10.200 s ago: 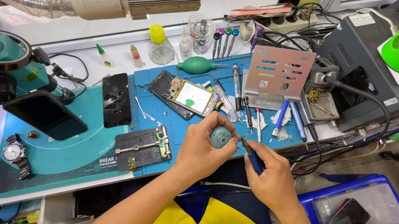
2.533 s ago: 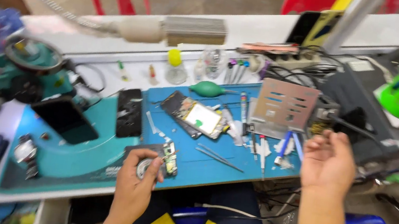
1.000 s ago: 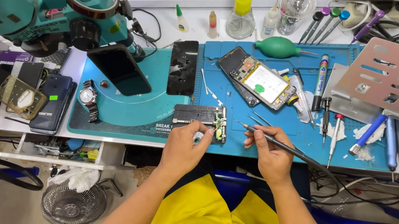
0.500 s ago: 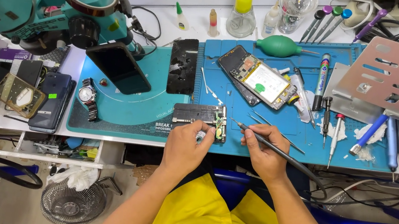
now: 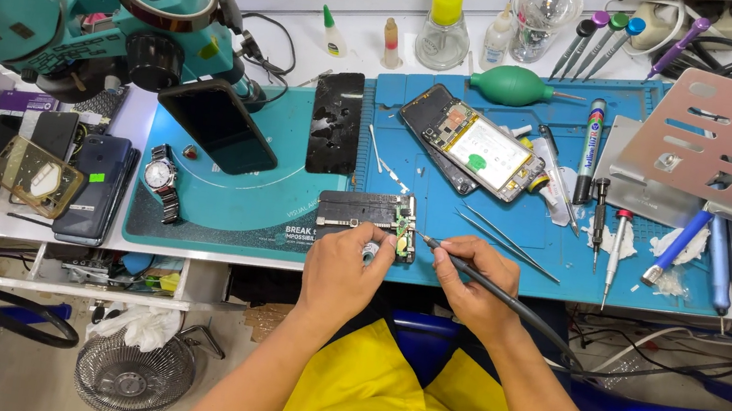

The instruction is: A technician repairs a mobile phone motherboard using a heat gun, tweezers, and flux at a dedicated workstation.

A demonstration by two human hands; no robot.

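— Blue silicone mat (image 5: 514, 236) covers the near edge of the bench (image 5: 249, 22), and the work sits at its front left corner. See the small dark circuit board (image 5: 367, 211)?

— Yes, flat on the mat, just beyond the knuckles. Which hand is on it?

— The left hand (image 5: 340, 271). Its fingertips (image 5: 377, 241) press down on the board's near edge, by the green end with the small parts. The grip is curled and pressed onto the board, not lifting it.

— And the other?

— The right hand (image 5: 472, 282) holds a thin black iron (image 5: 484, 284) like a pen, the grip pinched round its shaft. The tip points left and touches the board's right end. Its black cable trails off to the lower right, past the forearm.

— What lies close by?

— A pair of tweezers (image 5: 506, 244) just beyond the right hand, on the mat. Further back, an opened phone (image 5: 475, 144) with its insides up, and a green rubber air blower (image 5: 512, 85) behind it. To the left, a black phone back panel (image 5: 337, 122) and a dark phone (image 5: 218, 124) under the teal microscope (image 5: 67, 20). A wristwatch (image 5: 162, 179) lies left of the board, well apart.
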